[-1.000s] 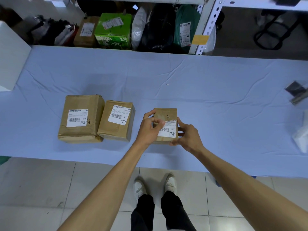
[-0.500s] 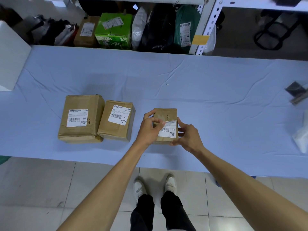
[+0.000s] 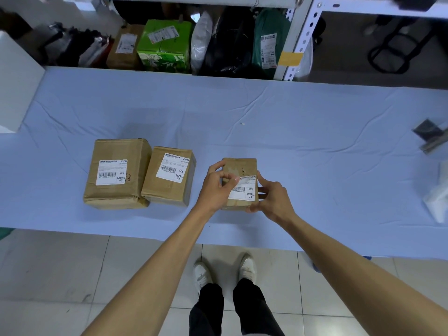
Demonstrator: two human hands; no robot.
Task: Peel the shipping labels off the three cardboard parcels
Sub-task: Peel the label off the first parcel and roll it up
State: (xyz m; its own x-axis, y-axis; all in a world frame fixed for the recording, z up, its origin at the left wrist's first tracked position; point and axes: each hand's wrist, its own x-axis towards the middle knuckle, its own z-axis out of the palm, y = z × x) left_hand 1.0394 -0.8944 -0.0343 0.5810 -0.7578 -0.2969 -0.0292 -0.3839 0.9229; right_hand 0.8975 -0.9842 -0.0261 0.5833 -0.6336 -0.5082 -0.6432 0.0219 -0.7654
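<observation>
Three brown cardboard parcels stand on the blue cloth. The large left parcel point(image 3: 116, 173) and the middle parcel point(image 3: 169, 175) each carry a flat white shipping label point(image 3: 111, 172) point(image 3: 172, 169). On the small right parcel point(image 3: 240, 167) the white label point(image 3: 244, 190) is lifted at its top left corner. My left hand point(image 3: 217, 187) pinches that corner between thumb and forefinger. My right hand point(image 3: 271, 198) grips the parcel's right side and near corner, steadying it.
The blue-covered table point(image 3: 291, 117) runs the full width. A white box point(image 3: 14, 81) stands at the far left, dark and white items point(image 3: 434, 170) lie at the right edge. Shelves behind hold a green box point(image 3: 162, 44) and bagged parcels.
My left hand has drawn the label's top left corner a little further down and toward me, baring more cardboard. The right hand and the other parcels have stayed put.
</observation>
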